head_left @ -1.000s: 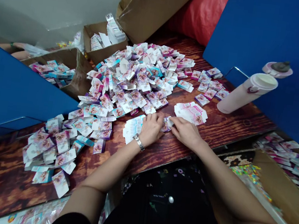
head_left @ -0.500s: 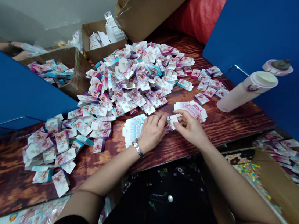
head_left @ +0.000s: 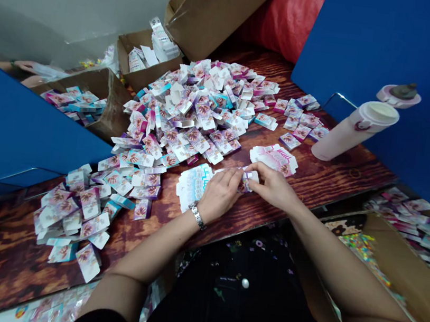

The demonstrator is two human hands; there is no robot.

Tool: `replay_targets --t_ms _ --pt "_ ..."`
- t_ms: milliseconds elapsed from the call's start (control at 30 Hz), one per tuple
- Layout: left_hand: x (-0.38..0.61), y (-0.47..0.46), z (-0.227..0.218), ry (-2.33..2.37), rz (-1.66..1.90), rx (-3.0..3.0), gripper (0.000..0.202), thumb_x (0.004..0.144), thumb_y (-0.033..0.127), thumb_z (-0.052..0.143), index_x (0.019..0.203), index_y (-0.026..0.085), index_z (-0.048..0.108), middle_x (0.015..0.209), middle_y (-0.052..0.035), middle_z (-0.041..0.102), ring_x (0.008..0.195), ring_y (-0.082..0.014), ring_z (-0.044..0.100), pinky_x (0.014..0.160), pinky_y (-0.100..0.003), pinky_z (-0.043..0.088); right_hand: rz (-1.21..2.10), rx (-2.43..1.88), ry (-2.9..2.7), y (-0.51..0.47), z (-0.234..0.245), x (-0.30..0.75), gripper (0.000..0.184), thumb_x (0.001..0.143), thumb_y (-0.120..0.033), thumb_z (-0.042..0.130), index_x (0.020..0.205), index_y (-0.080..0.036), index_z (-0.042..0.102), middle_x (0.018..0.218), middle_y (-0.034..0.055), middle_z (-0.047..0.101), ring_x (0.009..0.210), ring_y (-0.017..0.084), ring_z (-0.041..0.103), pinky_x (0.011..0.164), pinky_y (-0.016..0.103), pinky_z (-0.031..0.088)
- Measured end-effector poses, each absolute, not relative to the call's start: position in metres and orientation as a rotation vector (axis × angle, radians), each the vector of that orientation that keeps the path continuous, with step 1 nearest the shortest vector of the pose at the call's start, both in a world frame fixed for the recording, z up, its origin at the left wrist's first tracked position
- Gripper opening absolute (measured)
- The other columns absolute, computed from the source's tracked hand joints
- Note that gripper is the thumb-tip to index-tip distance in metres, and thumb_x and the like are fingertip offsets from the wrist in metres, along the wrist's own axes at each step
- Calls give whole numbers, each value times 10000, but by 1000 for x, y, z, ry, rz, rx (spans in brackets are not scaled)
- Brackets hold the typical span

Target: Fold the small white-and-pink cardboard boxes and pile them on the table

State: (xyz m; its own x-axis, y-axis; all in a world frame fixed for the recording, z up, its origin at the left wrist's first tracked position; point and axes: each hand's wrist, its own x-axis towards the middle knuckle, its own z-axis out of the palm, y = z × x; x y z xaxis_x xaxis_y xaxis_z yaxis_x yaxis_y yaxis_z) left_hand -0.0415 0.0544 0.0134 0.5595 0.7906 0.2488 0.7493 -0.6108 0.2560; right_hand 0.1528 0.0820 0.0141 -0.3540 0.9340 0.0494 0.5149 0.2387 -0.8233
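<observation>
Wood-grain counter (head_left: 328, 179), front edge: you hold a small pink-and-white cardboard packet (head_left: 247, 180) just above it, pinched between both hands. Your left hand (head_left: 219, 193) grips its left end, your right hand (head_left: 275, 188) its right end. A fan of flat white-blue cards (head_left: 191, 184) touches your left hand. A flat pink card stack (head_left: 275, 159) lies just beyond your right. A heap of folded packets (head_left: 194, 105) lies behind.

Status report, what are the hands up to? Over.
Left hand and right hand shut on small pink-and-white cardboard packet. Flat white card stack alongside. Nothing blocking.
</observation>
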Motion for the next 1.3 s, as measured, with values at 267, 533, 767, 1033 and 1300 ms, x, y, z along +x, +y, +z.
replay_targets --t_ms 267,533,767,1033,1300 --pt "-44 50 14 1372 787 2383 550 923 256 514 1420 185 290 1347 -115 554 1147 -193 604 962 -319 505 533 -1200 -1758 60 13 141 316 887 -328 595 1167 -192 539 1101 90 621 923 192 632 799 322 534" --pt "-43 49 19 1289 836 2303 453 904 237 524 1330 206 376 1323 -93 554 1182 -182 576 984 -313 486 513 -1118 -1850 40 12 132 219 953 -291 484 1057 -200 654 1377 131 489 1217 257 536 982 432 495" --pt "-46 47 16 1305 715 2461 360 903 217 502 1256 198 433 1195 -79 615 1092 -193 614 916 -322 518 900 -1177 -1492 48 12 131 292 958 -381 488 1148 -191 603 1025 66 662 904 178 638 796 316 543" --pt "-43 42 13 1390 701 2442 640 897 245 499 1465 173 214 1350 -136 546 1181 -232 584 962 -364 514 971 -1223 -1491 54 22 126 203 850 -334 629 974 -185 690 935 40 708 853 182 663 804 323 542" --pt "-40 40 15 1377 735 2519 685 918 226 459 1517 140 137 1431 -166 470 1268 -246 511 1035 -377 472 267 -1211 -1842 29 17 112 339 961 -156 401 1230 -178 604 1124 103 665 1054 202 621 970 369 496"
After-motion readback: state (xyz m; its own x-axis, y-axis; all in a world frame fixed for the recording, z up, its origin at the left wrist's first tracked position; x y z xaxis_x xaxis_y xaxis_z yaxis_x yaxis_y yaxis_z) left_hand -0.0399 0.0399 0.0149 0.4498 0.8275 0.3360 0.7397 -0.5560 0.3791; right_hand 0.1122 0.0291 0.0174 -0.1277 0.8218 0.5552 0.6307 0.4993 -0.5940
